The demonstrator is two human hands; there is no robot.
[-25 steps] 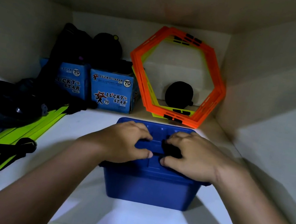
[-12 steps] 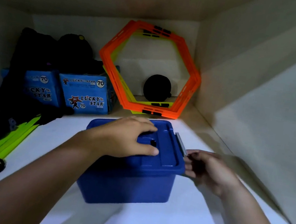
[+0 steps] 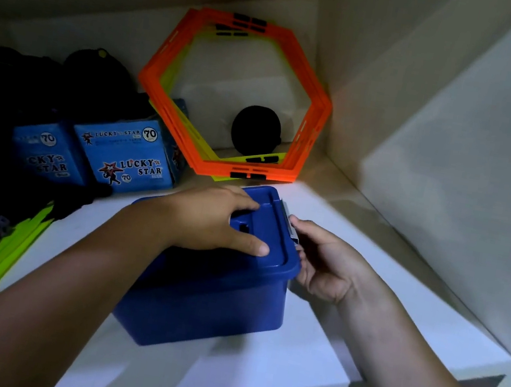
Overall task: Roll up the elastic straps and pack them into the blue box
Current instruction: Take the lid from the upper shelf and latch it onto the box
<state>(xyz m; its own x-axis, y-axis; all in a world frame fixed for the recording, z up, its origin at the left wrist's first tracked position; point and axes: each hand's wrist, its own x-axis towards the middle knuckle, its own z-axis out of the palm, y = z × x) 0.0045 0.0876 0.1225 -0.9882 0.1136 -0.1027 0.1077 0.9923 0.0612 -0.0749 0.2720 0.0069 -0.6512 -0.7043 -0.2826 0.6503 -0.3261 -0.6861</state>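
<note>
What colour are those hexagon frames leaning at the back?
Orange, with yellow-green ones behind; hexagon frames, head view.

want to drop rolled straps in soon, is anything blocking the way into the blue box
Yes: the lid is on the blue box, covering its opening. The left hand rests flat on it, and the right hand is at the grey latch.

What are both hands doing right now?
Left hand: open, flat on the blue box lid.
Right hand: fingers at the grey latch; whether it grips it cannot be told.

Box (image 3: 210,300) on shelf (image 3: 304,365), hexagon frames (image 3: 311,128) behind.
</note>
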